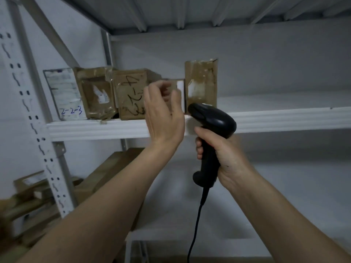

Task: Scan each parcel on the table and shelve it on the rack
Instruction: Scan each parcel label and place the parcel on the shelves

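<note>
Rack shelf (106, 128): white metal board at upper chest height, its front edge running from the perforated left upright (36, 122) off toward the right side; the right half of the board is bare.
White-label parcel (63, 93): stands at the left end of the shelf, near the front edge, with "2-2-3" written in blue at its bottom.
Taped brown parcel (96, 92): upright just right of the white-label one, touching it, a torn white patch on its face.
Marked brown parcel (129, 92): next along, close to the front edge, black marker scrawl down its face (the figures read partly as "4-2-2", the rest hidden by the hand).
Small parcel (179, 92): low one between the marked parcel and the tall one, mostly hidden behind the left hand; only a strip with a white edge shows.
Tall parcel (201, 82): upright near the shelf's middle, torn tape and a pale label patch on its front.
Left hand (163, 112): raised before the small parcel, fingers loosely curled and slightly apart, blurred; whether the tips touch it cannot be told.
Right hand (220, 158): fingers wrapped tight around the grip of the black scanner (210, 120).
Scanner: its head sits just below the tall parcel at the shelf's front edge; cable (195, 224) hangs down.
Lower shelf: brown boxes (106, 177) piled at its left end.
</note>
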Demonstrator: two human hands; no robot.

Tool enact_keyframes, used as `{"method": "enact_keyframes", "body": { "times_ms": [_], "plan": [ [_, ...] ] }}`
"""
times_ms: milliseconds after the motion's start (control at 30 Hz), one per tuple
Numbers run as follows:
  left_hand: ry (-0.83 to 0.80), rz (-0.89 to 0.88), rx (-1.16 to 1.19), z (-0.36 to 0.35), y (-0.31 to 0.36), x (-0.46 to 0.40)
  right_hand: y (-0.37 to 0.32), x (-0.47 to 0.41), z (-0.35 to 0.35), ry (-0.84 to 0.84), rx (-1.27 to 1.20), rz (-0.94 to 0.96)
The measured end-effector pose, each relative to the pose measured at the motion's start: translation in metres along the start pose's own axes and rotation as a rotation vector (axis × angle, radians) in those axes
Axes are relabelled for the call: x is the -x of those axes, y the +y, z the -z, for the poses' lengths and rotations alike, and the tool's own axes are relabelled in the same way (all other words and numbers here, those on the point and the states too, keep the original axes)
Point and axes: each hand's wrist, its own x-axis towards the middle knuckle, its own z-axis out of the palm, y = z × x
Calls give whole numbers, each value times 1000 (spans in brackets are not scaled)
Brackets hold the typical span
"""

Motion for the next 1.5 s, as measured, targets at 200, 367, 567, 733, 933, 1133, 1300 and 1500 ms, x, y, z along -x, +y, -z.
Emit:
{"method": "enact_keyframes", "body": {
  "times_ms": [200,367,567,733,933,1133,1300,1500],
  "plan": [
    [-117,102,-18,73,-53,68,62,24,-32,-67,36,-107],
    [-173,295,-113,153,-105,100,119,43,-90,-86,78,-221],
    [-201,469,-214,258,-165,103,186,63,-185,-105,75,-343],
    [-238,556,-338,354,-210,112,247,83,-262,-154,86,-436],
    [-330,742,-576,475,-268,135,318,107,-339,-157,135,-514],
    [-433,994,-657,570,-310,147,359,134,-393,-166,187,-589],
    [-511,1186,-712,610,-328,161,381,145,-423,-170,246,-640],
    [-546,1298,-712,645,-340,173,416,146,-449,-178,260,-705]
  ]
}}
